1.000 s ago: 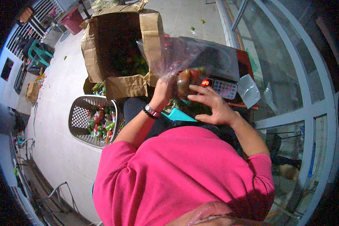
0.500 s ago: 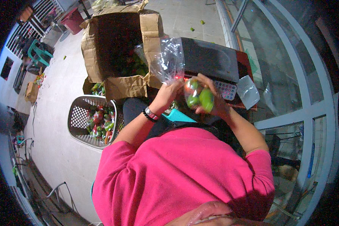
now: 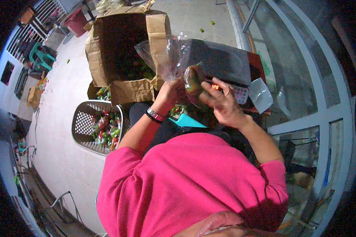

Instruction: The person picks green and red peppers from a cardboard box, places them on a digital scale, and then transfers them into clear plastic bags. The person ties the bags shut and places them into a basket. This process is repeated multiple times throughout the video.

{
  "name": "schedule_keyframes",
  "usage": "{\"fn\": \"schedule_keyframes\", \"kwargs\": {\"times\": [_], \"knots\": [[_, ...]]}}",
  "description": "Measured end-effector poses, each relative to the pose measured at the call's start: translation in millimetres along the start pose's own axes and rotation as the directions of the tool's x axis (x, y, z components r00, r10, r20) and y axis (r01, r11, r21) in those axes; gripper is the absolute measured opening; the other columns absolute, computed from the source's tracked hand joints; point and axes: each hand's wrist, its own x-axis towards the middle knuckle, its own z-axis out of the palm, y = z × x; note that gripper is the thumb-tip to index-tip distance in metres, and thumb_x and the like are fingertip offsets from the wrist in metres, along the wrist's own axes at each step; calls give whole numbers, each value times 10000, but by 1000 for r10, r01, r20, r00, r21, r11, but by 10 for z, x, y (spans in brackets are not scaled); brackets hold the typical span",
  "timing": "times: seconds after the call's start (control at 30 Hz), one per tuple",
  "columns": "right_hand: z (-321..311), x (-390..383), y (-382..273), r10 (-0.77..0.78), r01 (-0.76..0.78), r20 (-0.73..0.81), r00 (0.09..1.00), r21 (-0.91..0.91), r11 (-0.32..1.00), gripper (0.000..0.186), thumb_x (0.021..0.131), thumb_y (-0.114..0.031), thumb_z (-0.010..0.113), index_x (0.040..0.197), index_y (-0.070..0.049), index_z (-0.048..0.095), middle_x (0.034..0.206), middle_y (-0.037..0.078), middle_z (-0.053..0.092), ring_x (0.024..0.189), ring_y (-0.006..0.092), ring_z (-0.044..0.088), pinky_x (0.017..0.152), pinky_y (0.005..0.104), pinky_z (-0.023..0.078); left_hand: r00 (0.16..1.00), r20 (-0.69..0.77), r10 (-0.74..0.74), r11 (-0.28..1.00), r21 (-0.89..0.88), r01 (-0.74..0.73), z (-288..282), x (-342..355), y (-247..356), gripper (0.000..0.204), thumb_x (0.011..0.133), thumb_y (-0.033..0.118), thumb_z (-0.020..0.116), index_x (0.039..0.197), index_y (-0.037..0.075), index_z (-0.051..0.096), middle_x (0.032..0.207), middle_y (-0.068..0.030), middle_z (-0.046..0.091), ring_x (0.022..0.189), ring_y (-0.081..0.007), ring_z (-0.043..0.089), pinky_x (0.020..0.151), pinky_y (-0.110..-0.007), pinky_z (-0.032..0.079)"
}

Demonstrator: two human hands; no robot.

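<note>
My left hand is closed round the gathered part of a clear plastic bag, whose loose film spreads above the fist. The bag's filled part, with dark green and reddish bell peppers inside, hangs just right of that hand, smeared by motion. My right hand is beside the filled part, its fingers spread and somewhat blurred; it grips nothing that I can see. Behind both hands stands a digital scale with a dark flat pan, a lit red display and a keypad, partly covered by the right fingers.
A large open cardboard box with peppers deep inside stands at the far left of my hands. Nearer, a plastic basket holds several bagged peppers. White packets lie right of the scale. A glass-paned frame runs along the right.
The bagged peppers have swung up and left, towards my left hand. My right hand has come off them and opened. The scale's red display now shows between its fingers.
</note>
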Motion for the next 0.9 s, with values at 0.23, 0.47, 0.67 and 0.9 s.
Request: {"fn": "schedule_keyframes", "kwargs": {"times": [0.23, 0.47, 0.67, 0.9], "knots": [[75, 98, 327, -345, 238, -184, 920, -435, 868, 614, 681, -175, 588, 1239, -176, 331, 1222, 72, 402, 1104, 283, 393, 867, 452, 321, 972, 191, -136, 947, -262, 184, 158, -56, -9, 271, 850, 196, 406, 988, -4, 527, 977, -94, 556, 877, -180, 535, 765, -292, 431], [355, 96, -104, 403, -100, 411, 818, 792, -603, 620, 738, -460, 532, 1203, -84, 370, 1120, 116, 479, 883, 232, 545, 721, 331, 479, 724, 186, 665, 424, 703, -570, 126, 84, -13, 250, 821, 163, 416, 1010, 49, 532, 860, -125, 494, 769, -261, 476, 658, -334, 400], [942, -161, 489, -23, -318, 585, 811, 408, -856, 418, 751, -479, 487, 1040, -178, 507, 988, 40, 559, 870, 172, 550, 681, 347, 463, 555, 485, 675, 171, 630, -758, 219, 115, 118, 325, 694, 54, 477, 1017, 42, 511, 891, -150, 516, 840, -334, 463, 742, -381, 400], [752, 158, 49, 469, -286, 424, 775, 897, -337, 440, 719, -272, 585, 1067, -52, 432, 1037, 61, 477, 1012, 185, 454, 841, 337, 392, 910, 415, 24, 930, 324, -172, 50, 163, 250, 306, 802, 1, 406, 1099, 1, 481, 1083, -64, 531, 988, -133, 476, 859, -276, 370]]}}
